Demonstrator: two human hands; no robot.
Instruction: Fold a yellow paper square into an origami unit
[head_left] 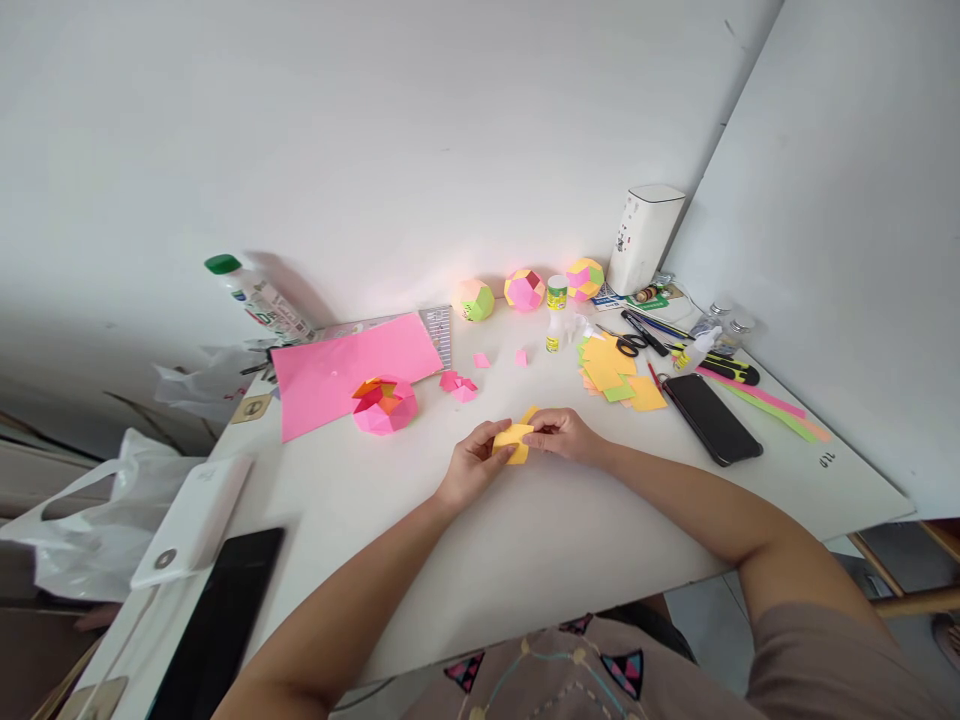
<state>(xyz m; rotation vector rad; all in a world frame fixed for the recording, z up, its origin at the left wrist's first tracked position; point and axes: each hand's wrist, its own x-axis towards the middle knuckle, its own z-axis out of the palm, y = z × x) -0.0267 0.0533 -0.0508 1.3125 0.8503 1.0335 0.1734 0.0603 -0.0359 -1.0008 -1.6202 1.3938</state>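
Note:
Between both hands, above the middle of the white table, is a piece of yellow paper (513, 437) with folded parts. My left hand (478, 458) pinches its left side, thumb in front. At the right edge, my right hand (568, 437) grips the same paper with thumb and fingers. Left of the hands sits an open pink folded-paper ball (385, 407) with red and orange showing inside. Close by lie a small folded pink paper piece (458, 386) and two small pink paper pieces, one of them a flat scrap (481, 360).
A pink sheet (360, 365) lies at the back left. Paper balls (524, 290) line the wall beside glue bottles (553, 330). Yellow and green paper pieces (611, 370), scissors (631, 344) and a black phone (712, 418) lie right. A black tablet-like slab (217, 625) rests at the left edge.

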